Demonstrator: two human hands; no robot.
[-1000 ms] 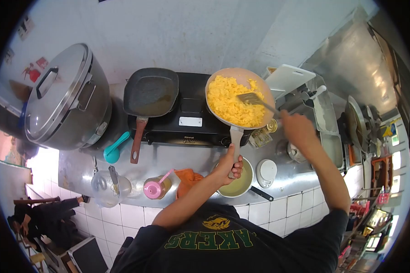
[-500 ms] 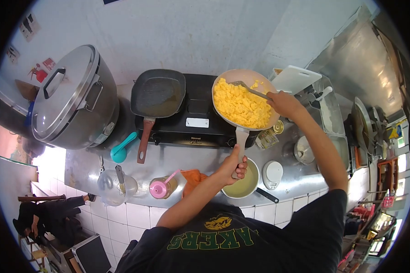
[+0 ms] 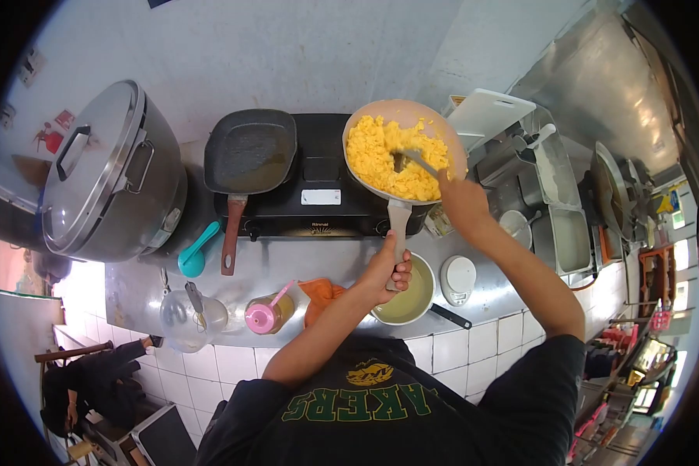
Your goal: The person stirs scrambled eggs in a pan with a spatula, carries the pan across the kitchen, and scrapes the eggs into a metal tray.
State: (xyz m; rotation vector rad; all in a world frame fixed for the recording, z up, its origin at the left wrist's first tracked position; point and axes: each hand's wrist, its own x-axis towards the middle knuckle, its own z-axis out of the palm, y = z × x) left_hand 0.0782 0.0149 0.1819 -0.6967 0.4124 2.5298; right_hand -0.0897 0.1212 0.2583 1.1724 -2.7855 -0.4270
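Note:
A round beige pan (image 3: 454, 140) full of yellow scrambled egg (image 3: 374, 159) rests on the right side of the black stove (image 3: 318, 224). My left hand (image 3: 386, 268) is closed round the pan's pale handle, above a white saucepan (image 3: 423, 299) of pale liquid. The fingers of my right hand (image 3: 464, 203) grip a grey spatula (image 3: 422, 161), whose blurred head is down in the egg. On the stove's left side sits a square dark pan (image 3: 250, 151) with a thin film of liquid and a brown handle.
At the left stands a large metal cooker (image 3: 101, 179). Along the near edge are a turquoise ladle (image 3: 192, 262), a clear bowl (image 3: 182, 322), a pink-lidded jar (image 3: 264, 317), an orange cloth (image 3: 318, 295) and a white scale (image 3: 458, 278). Metal trays (image 3: 571, 237) stand right; a person (image 3: 93, 380) is lower left.
The spatula and my right hand have moved down and left, with the spatula's head now deeper in the egg. The whole view has shifted slightly. My left hand still grips the handle.

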